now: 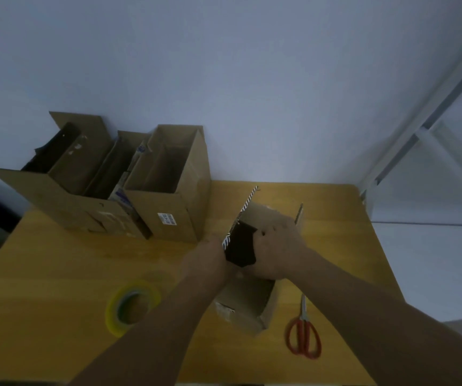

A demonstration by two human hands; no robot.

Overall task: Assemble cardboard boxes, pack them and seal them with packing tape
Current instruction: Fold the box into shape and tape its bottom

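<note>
A small open cardboard box (249, 305) stands on the yellow table (57, 274), its flaps up; the left flap (242, 211) has a black-and-white striped edge. A dark, flat item (240, 247) sits in the box's mouth. My left hand (206, 257) is at the box's left side by the striped flap, its fingers hidden behind the item. My right hand (275, 246) lies over the box opening and presses on the dark item; its fingertips are hidden. A roll of clear yellowish packing tape (132, 306) lies flat to the left of the box.
Red-handled scissors (304, 334) lie right of the box. Two larger open cardboard boxes (65, 196) (168, 213) with dark contents stand at the table's back left, against a pale wall. The table's right edge borders a window frame (408, 151).
</note>
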